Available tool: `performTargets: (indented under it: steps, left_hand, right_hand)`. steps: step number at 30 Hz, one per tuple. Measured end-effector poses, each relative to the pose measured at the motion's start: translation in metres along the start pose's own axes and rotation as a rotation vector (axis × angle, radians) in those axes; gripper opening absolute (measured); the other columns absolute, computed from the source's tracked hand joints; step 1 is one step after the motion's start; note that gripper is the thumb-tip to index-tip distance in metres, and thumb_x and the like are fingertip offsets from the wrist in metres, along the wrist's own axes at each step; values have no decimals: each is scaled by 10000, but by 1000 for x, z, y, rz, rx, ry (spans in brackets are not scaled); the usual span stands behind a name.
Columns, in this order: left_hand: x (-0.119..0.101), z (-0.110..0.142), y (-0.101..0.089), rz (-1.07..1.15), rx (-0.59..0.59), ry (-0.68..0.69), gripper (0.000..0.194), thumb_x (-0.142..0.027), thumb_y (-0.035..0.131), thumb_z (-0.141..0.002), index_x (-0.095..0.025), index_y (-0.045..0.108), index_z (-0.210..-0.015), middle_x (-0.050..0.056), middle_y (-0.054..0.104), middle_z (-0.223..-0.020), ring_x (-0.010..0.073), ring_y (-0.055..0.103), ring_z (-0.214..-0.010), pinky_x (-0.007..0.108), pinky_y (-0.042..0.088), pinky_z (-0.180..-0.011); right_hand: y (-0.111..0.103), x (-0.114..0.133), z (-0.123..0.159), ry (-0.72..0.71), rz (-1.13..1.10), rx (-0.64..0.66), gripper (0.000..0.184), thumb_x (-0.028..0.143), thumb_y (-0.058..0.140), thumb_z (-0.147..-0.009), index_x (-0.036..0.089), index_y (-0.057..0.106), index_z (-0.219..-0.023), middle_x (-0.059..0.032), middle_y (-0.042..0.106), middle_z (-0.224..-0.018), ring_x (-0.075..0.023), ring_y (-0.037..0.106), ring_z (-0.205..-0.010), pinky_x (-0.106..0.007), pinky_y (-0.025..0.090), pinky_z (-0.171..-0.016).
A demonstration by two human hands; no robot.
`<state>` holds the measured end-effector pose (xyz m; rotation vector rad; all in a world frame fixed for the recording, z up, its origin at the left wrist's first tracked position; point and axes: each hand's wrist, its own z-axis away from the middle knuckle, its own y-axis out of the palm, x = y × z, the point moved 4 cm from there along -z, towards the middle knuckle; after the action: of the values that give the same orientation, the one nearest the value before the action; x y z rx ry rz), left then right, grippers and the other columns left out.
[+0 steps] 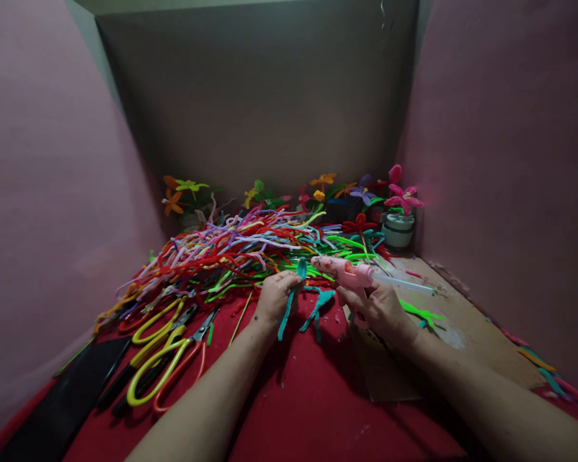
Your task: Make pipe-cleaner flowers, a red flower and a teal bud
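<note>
In the middle of the head view my left hand (277, 297) is closed on a teal pipe cleaner piece (285, 317), whose flat, leaf-like tip stands up above the fingers. My right hand (383, 311) grips a pink glue gun (341, 271) with a printed pattern. Its nozzle points left toward the upright tip, apart from it as far as I can see. A clear glue stick (404, 282) sticks out of the gun's back. Between the hands, another teal pipe cleaner piece (322, 301) with a leaf shape and bent ends hangs or lies; its support is unclear.
A big heap of coloured pipe cleaners (241, 244) spreads behind my hands. Scissors (178, 366) and pliers (166, 327) lie left, near a black flat object (67, 398). A cardboard sheet (467, 333) covers the right side. Pipe cleaner flowers (403, 197), some potted, line the back.
</note>
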<state>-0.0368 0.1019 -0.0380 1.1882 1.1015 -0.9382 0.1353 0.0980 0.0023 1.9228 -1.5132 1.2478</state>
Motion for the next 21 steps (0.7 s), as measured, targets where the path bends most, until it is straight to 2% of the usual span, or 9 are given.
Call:
performTargets:
  steps: [5, 10, 17, 21]
  left_hand:
    - [0, 0, 0, 10, -5, 7, 200, -259, 596, -607, -185, 437, -511, -85, 322, -378, 42, 256, -276, 202, 156, -338]
    - [-1, 0, 0, 3, -2, 5, 221, -255, 585, -609, -190, 414, -486, -84, 307, -368, 46, 254, -274, 204, 159, -333]
    - [-2, 1, 1, -10, -11, 12, 207, -252, 582, -609, -183, 422, -499, -84, 325, -384, 40, 253, -292, 204, 157, -350]
    - [-4, 1, 1, -20, -18, 24, 196, -248, 592, -597, -175, 440, -497, -83, 328, -389, 38, 248, -315, 208, 163, -364]
  right_hand:
    - [1, -1, 0, -16, -38, 70, 383, 359, 530, -855, 233, 578, -1213, -50, 561, -1278, -250, 477, -1218, -406, 359, -1045]
    - [1, -4, 2, 45, -34, 47, 380, 345, 548, -841, 230, 595, -1200, -37, 604, -1222, -287, 539, -1146, -415, 461, -957]
    - [2, 0, 0, -28, -38, 86, 407, 322, 509, -865, 218, 539, -1257, -52, 541, -1301, -256, 464, -1227, -431, 328, -1062]
    - [1, -1, 0, 10, -26, 66, 391, 355, 503, -865, 221, 568, -1227, -47, 569, -1269, -259, 488, -1205, -419, 369, -1036]
